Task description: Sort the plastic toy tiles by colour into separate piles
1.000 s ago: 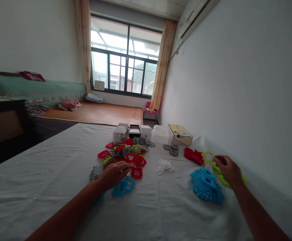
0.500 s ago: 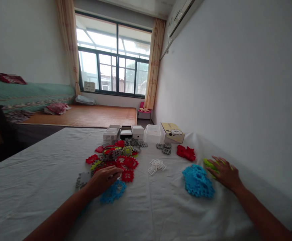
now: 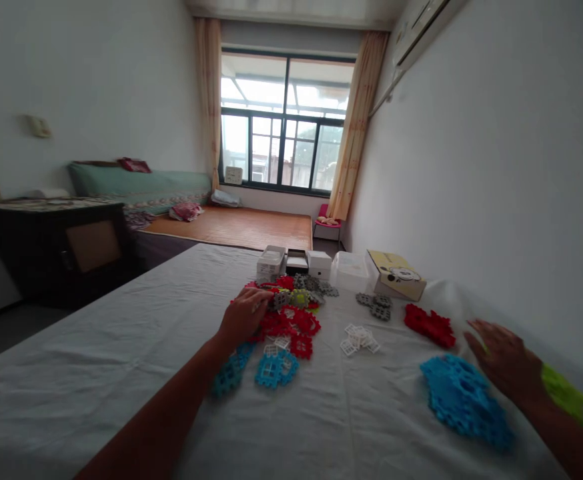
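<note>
My left hand (image 3: 244,315) rests on the left edge of a mixed pile of red, grey and yellow-green plastic pieces (image 3: 291,310), its fingers curled onto the pieces; what they grip is hidden. Two blue pieces (image 3: 271,368) lie just in front of the pile. My right hand (image 3: 504,360) hovers with fingers stretched out over yellow-green pieces (image 3: 566,393) by the wall. A heap of blue pieces (image 3: 464,400) lies left of that hand, and a red heap (image 3: 429,325) behind it.
White pieces (image 3: 359,339) and grey pieces (image 3: 374,305) lie mid-table on the white cloth (image 3: 121,373). Small boxes (image 3: 296,262), a clear tub (image 3: 350,270) and a cardboard box (image 3: 396,275) line the far edge. A wall runs along the right; a dark cabinet (image 3: 56,243) stands left.
My left hand has moved from the near side of the pile to its far left edge. My right hand has lifted slightly off the yellow-green pieces. The view has swung left.
</note>
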`<state>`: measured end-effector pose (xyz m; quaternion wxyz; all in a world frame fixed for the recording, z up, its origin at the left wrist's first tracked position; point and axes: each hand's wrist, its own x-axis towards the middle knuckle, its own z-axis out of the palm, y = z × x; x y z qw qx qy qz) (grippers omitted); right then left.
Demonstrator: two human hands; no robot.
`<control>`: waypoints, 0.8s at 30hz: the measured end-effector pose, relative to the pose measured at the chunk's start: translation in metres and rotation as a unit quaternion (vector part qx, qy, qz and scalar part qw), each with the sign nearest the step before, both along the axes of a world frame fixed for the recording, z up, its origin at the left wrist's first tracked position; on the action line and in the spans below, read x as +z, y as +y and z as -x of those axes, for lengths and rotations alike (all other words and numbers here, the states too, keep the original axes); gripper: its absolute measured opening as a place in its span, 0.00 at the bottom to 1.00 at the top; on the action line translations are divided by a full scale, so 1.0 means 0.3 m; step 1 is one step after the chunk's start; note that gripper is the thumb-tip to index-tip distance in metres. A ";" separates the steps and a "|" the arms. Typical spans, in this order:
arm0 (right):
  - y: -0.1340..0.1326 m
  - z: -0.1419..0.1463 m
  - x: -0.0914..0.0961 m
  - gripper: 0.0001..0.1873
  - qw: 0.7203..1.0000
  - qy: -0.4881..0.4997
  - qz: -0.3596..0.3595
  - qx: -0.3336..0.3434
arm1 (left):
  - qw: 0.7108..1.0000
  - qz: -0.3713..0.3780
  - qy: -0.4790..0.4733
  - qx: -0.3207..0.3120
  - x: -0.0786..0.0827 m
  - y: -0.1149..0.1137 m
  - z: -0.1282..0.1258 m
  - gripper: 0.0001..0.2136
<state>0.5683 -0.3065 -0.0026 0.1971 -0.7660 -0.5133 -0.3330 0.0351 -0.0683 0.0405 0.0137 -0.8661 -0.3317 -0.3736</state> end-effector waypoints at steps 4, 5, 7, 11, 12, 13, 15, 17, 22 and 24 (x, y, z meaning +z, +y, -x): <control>0.199 0.342 0.105 0.24 0.992 0.022 0.018 0.127 | 0.994 0.030 0.061 0.089 -0.016 0.054 0.017 0.18; 0.240 0.442 0.124 0.24 0.985 0.032 0.031 0.167 | 0.990 0.052 0.084 0.098 -0.026 0.058 0.016 0.20; 0.306 0.636 0.150 0.23 0.969 0.050 0.066 0.233 | 0.986 0.083 0.114 0.088 -0.042 0.052 0.011 0.22; 0.385 0.915 0.137 0.20 0.933 0.105 0.117 0.323 | 0.986 0.085 0.145 -0.022 -0.035 0.021 0.022 0.12; 0.399 0.954 0.120 0.20 0.925 0.119 0.119 0.341 | 0.984 0.087 0.148 -0.040 -0.027 0.017 0.031 0.11; 0.411 0.981 0.100 0.19 0.918 0.133 0.116 0.356 | 0.984 0.093 0.146 -0.044 -0.020 0.017 0.042 0.11; 0.432 1.004 0.053 0.18 0.907 0.162 0.098 0.376 | 0.987 0.110 0.117 -0.011 -0.008 0.029 0.067 0.13; 0.447 0.999 0.007 0.17 0.899 0.187 0.083 0.387 | 0.989 0.122 0.068 0.047 -0.006 0.055 0.091 0.13; 0.455 0.956 -0.049 0.17 0.889 0.221 0.081 0.394 | 0.988 0.123 0.058 0.079 -0.046 0.104 0.107 0.14; 0.452 0.949 -0.050 0.17 0.887 0.231 0.077 0.393 | 0.986 0.124 0.093 0.058 -0.062 0.101 0.099 0.17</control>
